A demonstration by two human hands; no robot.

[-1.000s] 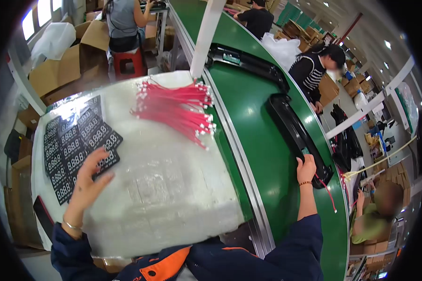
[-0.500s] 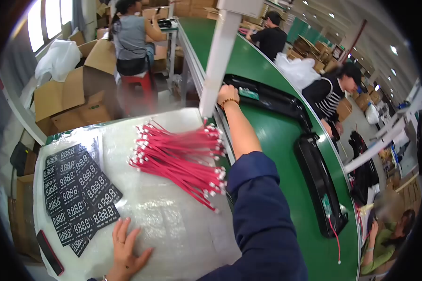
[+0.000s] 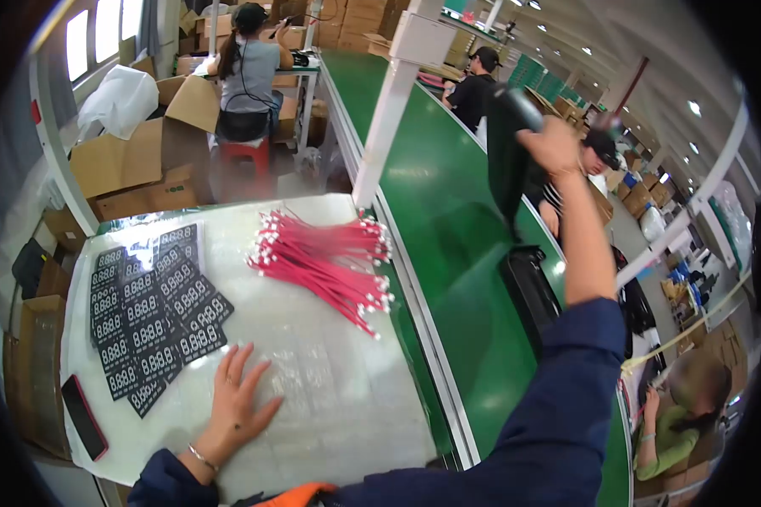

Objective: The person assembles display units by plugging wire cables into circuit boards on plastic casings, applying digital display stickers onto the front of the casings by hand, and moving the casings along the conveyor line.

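Note:
Over the green belt (image 3: 431, 203), my right hand (image 3: 554, 145) grips one end of a long black housing (image 3: 506, 156), which is raised, tilted and blurred by motion. A second black housing (image 3: 528, 287) lies on the belt, partly hidden behind my right forearm. My left hand (image 3: 241, 404) is spread, palm down, at the white work surface (image 3: 313, 422) and holds nothing. Up and left of it are overlapping black display panels (image 3: 156, 317) with digit segments. A pile of red cables (image 3: 321, 262) with white connectors lies near the belt's edge.
A phone (image 3: 84, 418) lies at the left edge. A white post (image 3: 389, 127) rises between surface and belt. Cardboard boxes (image 3: 127, 169) stand at the back left. One person sits ahead on a red stool (image 3: 245, 156); other people are across the belt.
My right hand has moved right and lifted the far black housing off the belt by its end. My left hand stays spread at the surface. The camera view has shifted.

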